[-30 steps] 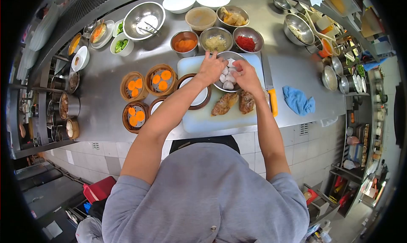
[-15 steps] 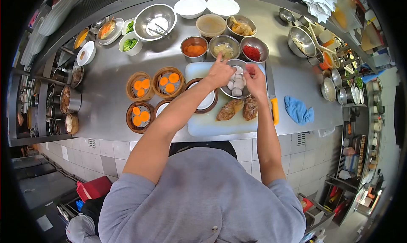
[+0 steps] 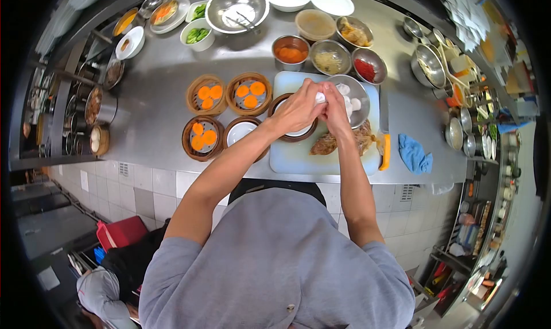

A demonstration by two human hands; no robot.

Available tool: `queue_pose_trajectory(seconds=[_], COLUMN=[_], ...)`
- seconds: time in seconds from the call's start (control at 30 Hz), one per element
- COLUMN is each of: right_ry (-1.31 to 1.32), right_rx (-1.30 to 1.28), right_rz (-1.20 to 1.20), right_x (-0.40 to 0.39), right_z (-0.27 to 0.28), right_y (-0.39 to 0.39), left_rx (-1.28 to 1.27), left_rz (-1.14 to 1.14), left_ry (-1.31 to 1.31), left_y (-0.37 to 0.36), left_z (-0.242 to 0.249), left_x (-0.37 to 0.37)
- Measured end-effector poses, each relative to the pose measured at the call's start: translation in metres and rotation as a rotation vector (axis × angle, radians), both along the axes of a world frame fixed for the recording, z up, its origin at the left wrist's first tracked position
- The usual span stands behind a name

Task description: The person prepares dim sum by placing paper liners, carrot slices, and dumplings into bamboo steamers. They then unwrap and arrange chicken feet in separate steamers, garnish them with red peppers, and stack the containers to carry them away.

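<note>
My left hand (image 3: pixel 297 107) and my right hand (image 3: pixel 337 110) meet above the cutting board, fingers closed round a small white piece (image 3: pixel 320 98) that looks like a dumpling or dough ball. Part of it is hidden by the fingers. Just to the right is a steel bowl (image 3: pixel 363 111) with several similar white pieces (image 3: pixel 348 103). Below my left hand, a bamboo steamer (image 3: pixel 310 131) with a white dish inside sits on the white cutting board (image 3: pixel 287 162). Browned meat pieces (image 3: pixel 325 144) lie on the board, partly behind my right forearm.
Three bamboo steamers (image 3: pixel 208 95) hold carrot slices; another (image 3: pixel 242 121) holds a white dish. Bowls of orange liquid (image 3: pixel 290 54), pale minced food (image 3: pixel 328 61) and red bits (image 3: pixel 365 71) stand behind the board. An orange-handled knife (image 3: pixel 385 151) and blue cloth (image 3: pixel 414 153) lie right.
My left hand has left the bowl of pale minced food, and my right hand has left the white pieces. Both have come together round one white piece. The camera view has shifted.
</note>
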State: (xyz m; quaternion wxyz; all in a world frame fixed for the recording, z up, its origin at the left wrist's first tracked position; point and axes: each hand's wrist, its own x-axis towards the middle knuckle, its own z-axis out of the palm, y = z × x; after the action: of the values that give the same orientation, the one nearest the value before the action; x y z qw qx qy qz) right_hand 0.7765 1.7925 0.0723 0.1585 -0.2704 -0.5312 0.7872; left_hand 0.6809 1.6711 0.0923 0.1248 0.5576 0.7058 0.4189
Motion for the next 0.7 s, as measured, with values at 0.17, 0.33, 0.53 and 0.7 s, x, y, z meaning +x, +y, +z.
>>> queue_pose_trajectory(seconds=[0.17, 0.33, 0.53, 0.7], right_ry=[0.021, -0.037, -0.202, -0.229], right_rx=[-0.266, 0.116, 0.973, 1.21], right_rz=[0.199, 0.329, 0.635, 0.898], right_x=[-0.036, -0.086, -0.14, -0.171], right_z=[-0.003, -0.009, -0.015, -0.021], right_y=[-0.027, -0.039, -0.033, -0.035], left_rx=[0.117, 0.031, -0.277, -0.36], left_rz=[0.19, 0.369, 0.279, 0.228], left_ry=[-0.06, -0.021, 0.024, 0.072], left_y=[-0.04, -0.089, -0.123, -0.12], left_z=[-0.003, -0.001, -0.032, -0.045], left_x=[-0.016, -0.076, -0.14, -0.155])
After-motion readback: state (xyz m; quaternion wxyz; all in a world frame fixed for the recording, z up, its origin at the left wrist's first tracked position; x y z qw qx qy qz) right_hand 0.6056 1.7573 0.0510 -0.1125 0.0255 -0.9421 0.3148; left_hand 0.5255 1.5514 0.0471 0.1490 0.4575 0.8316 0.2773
